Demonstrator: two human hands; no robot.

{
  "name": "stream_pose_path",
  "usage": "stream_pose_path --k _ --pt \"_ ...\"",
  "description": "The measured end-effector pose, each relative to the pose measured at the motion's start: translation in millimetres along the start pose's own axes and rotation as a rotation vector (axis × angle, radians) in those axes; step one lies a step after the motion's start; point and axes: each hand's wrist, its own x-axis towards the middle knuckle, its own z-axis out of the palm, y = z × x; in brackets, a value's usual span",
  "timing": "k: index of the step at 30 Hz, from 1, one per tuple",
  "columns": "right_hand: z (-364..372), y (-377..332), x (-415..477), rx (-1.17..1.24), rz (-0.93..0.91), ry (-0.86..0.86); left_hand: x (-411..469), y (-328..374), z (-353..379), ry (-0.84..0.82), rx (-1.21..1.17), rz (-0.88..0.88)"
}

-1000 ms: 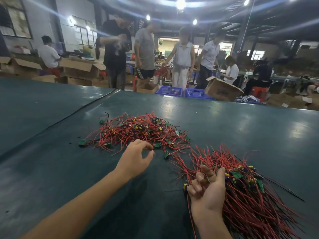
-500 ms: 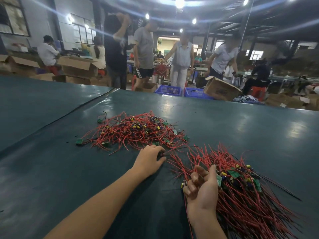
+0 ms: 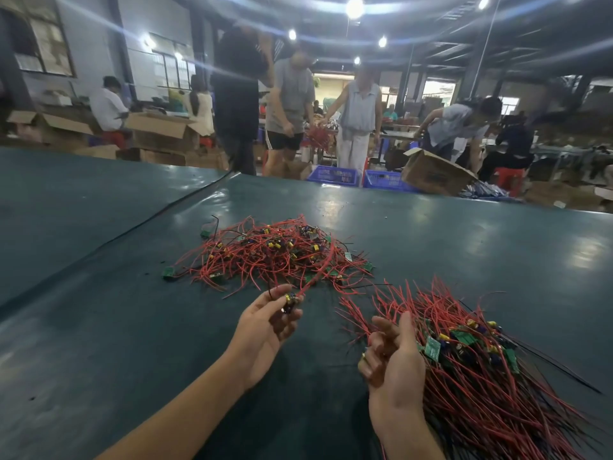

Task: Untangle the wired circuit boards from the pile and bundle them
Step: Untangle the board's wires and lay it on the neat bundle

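A tangled pile (image 3: 272, 254) of small green circuit boards with red wires lies on the dark green table (image 3: 99, 327). My left hand (image 3: 265, 327) is just in front of the pile, palm up, pinching one wired circuit board (image 3: 289, 302) whose red wire still trails back into the pile. My right hand (image 3: 393, 356) is closed around a big bundle (image 3: 481, 370) of boards and red wires that fans out over the table to the right.
A seam in the table cover (image 3: 159, 212) runs diagonally at the left. Beyond the far table edge stand several people, cardboard boxes (image 3: 431, 174) and blue crates (image 3: 335, 175).
My left hand reached into the near edge of the pile, pinched one board and drew it back toward me, lifting its red wire. My right hand kept its hold on the bundle.
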Motion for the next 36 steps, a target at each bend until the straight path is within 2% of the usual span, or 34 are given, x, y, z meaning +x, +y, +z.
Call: stream_pose_path --k 3,7,11,14,16,19,23,26,29,32,36 --pt "2.0 4.2 -3.2 -0.153 -0.018 -0.066 -14.6 -4.6 7.2 -0.047 0.021 -0.044" --pt "5.0 13.2 -8.9 -0.406 -0.087 -0.170 -23.6 -12.8 17.8 -0.105 0.184 -0.008" --pt "7.4 16.8 -11.9 -0.465 -0.189 -0.240 -30.0 -15.7 19.8 -0.198 0.363 0.087" --pt "6.2 18.5 -10.4 -0.537 -0.222 -0.217 -30.8 -15.7 20.1 -0.179 0.445 0.126" --pt "5.5 18.6 -11.0 -0.537 -0.220 -0.178 -29.3 -16.6 20.2 -0.126 0.457 0.126" --pt "5.2 14.1 -11.9 -0.467 -0.207 -0.145 -25.6 -18.3 18.9 -0.035 0.338 0.064" --pt "3.2 12.0 -10.6 -0.381 -0.195 -0.161 -28.0 -17.2 21.4 -0.032 0.221 -0.035" --pt "6.5 14.2 -13.8 -0.409 -0.213 -0.228 -33.7 -17.3 24.7 -0.132 0.361 -0.060" --pt "7.8 17.8 -11.7 -0.432 -0.205 -0.255 -37.9 -17.3 26.1 -0.220 0.477 -0.008" --pt "6.5 18.0 -9.2 -0.455 -0.159 -0.191 -36.9 -16.2 24.4 -0.221 0.505 0.038" --pt "-1.9 2.4 0.2 -0.307 -0.077 -0.034 -35.2 -11.6 23.5 -0.239 0.539 0.079"
